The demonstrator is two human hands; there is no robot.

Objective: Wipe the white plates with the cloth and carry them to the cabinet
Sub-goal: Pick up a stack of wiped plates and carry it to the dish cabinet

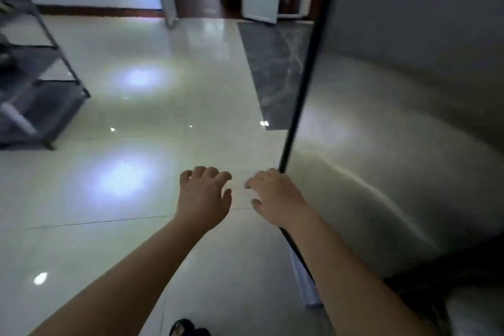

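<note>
Head camera showed the left hand (203,196) and right hand (275,199) stretched out side by side, a little apart, over the glossy tiled floor (131,177). Their fingers were loosely curled and held nothing. A black-framed reflective panel (301,90) stood just beside the right hand. A grey shelf rack (41,90) stood well left of the left hand. Where the plates and cloth were could not be told.

Rack (35,68) blurred, cropped left; shoe (182,327) cropped.

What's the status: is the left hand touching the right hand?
Apart. Head view shows a strip of pale glossy tiled floor between the left hand and the right hand.
</note>
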